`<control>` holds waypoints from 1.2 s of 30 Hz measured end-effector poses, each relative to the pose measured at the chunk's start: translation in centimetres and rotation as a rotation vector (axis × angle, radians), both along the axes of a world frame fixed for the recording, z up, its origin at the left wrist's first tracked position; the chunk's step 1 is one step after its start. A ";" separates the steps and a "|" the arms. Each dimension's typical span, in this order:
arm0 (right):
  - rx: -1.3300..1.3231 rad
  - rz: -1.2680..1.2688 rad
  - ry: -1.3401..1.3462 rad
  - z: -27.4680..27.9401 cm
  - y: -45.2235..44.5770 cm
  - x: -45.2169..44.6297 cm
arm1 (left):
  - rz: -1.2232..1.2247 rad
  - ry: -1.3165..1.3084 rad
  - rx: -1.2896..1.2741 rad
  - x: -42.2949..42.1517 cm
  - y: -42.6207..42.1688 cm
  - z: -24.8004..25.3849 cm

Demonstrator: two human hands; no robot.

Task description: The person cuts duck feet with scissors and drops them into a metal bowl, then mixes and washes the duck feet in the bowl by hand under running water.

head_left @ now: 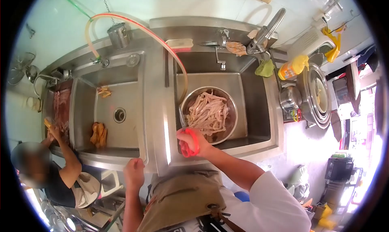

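Observation:
My right hand [193, 141] is closed around the red handles of a pair of scissors [189, 147], their metal blades pointing away from me along the bowl's left side. A wide steel bowl [234, 118] stands in the right sink, holding a heap of long, pale pink pieces of raw meat [208, 112]; I cannot tell the exact cut. My left hand [134, 170] is curled into a fist at the front edge of the left sink, with nothing showing in it.
A hose [142, 26] arches from the left tap into the right sink [255, 110]. Orange gloves [98, 134] lie in the left sink [129, 94]. A co-worker [56, 171] works at a basin at far left. Steel bowls [318, 94] and a yellow-capped bottle [292, 68] stand at right.

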State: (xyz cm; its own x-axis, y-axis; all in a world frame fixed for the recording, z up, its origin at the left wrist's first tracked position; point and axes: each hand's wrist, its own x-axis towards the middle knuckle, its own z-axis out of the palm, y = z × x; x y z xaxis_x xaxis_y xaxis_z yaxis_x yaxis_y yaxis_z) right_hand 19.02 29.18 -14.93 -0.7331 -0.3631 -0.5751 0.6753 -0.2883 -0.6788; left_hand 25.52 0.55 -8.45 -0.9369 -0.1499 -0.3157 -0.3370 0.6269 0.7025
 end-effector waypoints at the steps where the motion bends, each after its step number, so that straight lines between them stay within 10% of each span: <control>1: 0.019 0.061 0.027 0.4 -0.5 0.2 | 0.001 -0.019 -0.024 0.2 0.1 0.2; 9: 0.243 0.368 0.368 0.0 -3.1 1.9 | -0.114 -0.126 -0.131 1.2 1.5 -0.7; 25: -0.181 -0.006 -0.029 2.6 -0.5 3.0 | -0.223 -0.056 0.048 0.4 2.5 0.5; 36: -0.708 0.424 -0.298 5.9 -4.7 2.2 | 0.179 -0.385 1.257 -2.8 5.0 2.6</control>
